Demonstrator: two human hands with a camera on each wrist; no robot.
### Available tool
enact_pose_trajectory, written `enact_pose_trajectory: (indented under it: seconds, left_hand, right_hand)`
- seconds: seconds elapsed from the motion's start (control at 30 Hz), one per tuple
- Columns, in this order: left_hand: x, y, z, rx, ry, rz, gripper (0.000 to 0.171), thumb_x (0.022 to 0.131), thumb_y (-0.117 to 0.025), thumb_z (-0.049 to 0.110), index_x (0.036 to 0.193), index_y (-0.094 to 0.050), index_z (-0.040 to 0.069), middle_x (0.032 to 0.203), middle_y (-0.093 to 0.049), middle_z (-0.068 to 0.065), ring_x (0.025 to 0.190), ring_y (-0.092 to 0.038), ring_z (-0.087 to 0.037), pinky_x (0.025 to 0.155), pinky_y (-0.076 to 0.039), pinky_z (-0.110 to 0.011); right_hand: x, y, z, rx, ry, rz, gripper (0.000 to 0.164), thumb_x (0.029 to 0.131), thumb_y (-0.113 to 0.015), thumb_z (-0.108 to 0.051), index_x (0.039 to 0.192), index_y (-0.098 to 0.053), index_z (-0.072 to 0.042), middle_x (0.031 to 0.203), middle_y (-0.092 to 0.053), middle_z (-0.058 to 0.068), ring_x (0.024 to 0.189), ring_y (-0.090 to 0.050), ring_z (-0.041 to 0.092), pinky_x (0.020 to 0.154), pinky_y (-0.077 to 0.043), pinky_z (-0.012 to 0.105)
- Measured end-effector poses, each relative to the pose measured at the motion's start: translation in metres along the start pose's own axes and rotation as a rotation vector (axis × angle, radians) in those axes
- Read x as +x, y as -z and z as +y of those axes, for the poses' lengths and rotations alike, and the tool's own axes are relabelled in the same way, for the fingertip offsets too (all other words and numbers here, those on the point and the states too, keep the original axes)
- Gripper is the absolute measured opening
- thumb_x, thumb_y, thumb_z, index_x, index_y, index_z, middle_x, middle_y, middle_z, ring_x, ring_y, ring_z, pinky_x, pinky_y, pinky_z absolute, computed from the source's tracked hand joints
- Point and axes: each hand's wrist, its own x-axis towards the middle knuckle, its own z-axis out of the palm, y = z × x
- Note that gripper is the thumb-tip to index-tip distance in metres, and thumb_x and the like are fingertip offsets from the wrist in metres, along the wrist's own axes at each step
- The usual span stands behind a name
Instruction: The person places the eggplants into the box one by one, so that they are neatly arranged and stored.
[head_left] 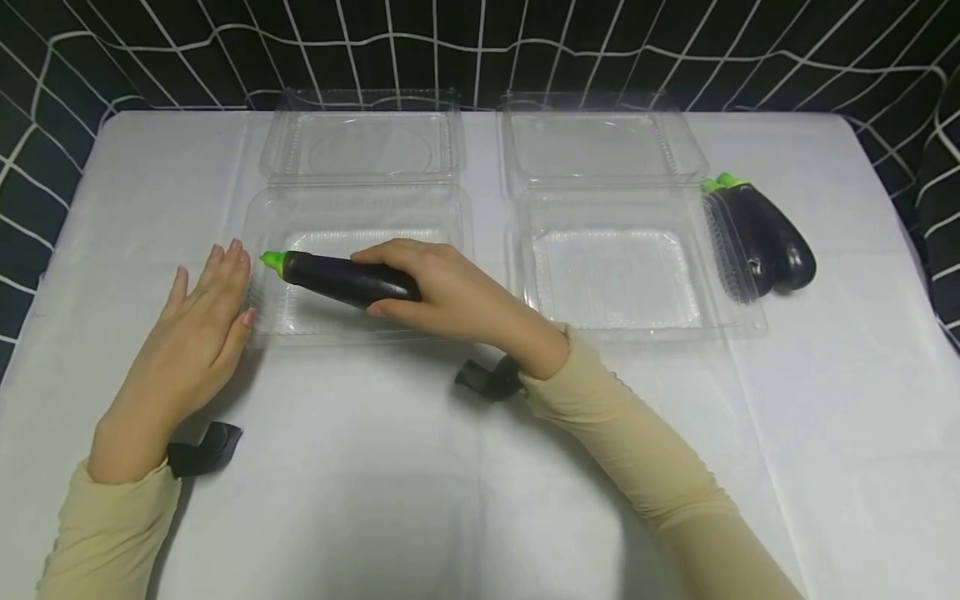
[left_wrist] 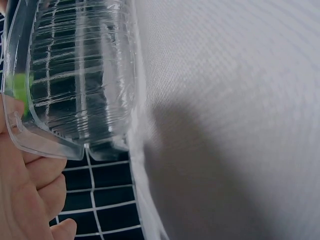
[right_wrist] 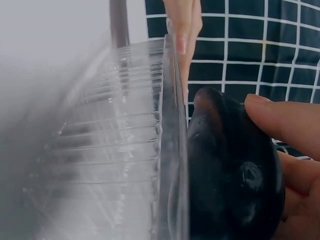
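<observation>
The right grip [head_left: 450, 292], clasping the green-stemmed eggplant [head_left: 326, 275], partly hides its glossy dark body, while the left grip [head_left: 193, 342] is straight-fingered.

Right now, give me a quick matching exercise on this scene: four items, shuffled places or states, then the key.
Items
1. left hand
2. right hand
3. other eggplants
4. sleeves

Places, colours or states
A. beige
B. by the right side of the right container
C. gripping an eggplant
D. by the left rim of the left container

Pairs: 1-D, 2-C, 3-B, 4-A
</observation>
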Motion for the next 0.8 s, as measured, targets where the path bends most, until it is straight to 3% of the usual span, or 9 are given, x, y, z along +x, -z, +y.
enact_pose_trajectory:
  seconds: [0.57,0.8]
  left_hand:
    - [-0.001,-0.001,0.0,-0.015,0.001,0.008,0.056,0.101,-0.038,0.02,0.147,-0.019,-0.005,0.152,-0.02,-0.023,0.142,-0.012,-0.032,0.113,-0.002,-0.051]
    - [0.0,-0.001,0.0,-0.008,0.001,0.013,0.056,0.1,-0.038,0.018,0.147,-0.019,-0.006,0.152,-0.021,-0.022,0.142,-0.012,-0.031,0.114,-0.002,-0.051]
  right_hand:
    - [0.01,-0.004,0.001,-0.031,-0.026,-0.014,0.045,0.088,-0.068,-0.02,0.128,-0.056,-0.003,0.122,-0.061,0.008,0.108,-0.055,0.014,0.095,-0.039,0.023]
    - [0.014,-0.004,0.001,-0.067,-0.063,-0.089,0.045,0.088,-0.068,-0.019,0.128,-0.055,-0.001,0.124,-0.06,0.007,0.114,-0.053,0.015,0.1,-0.036,0.022]
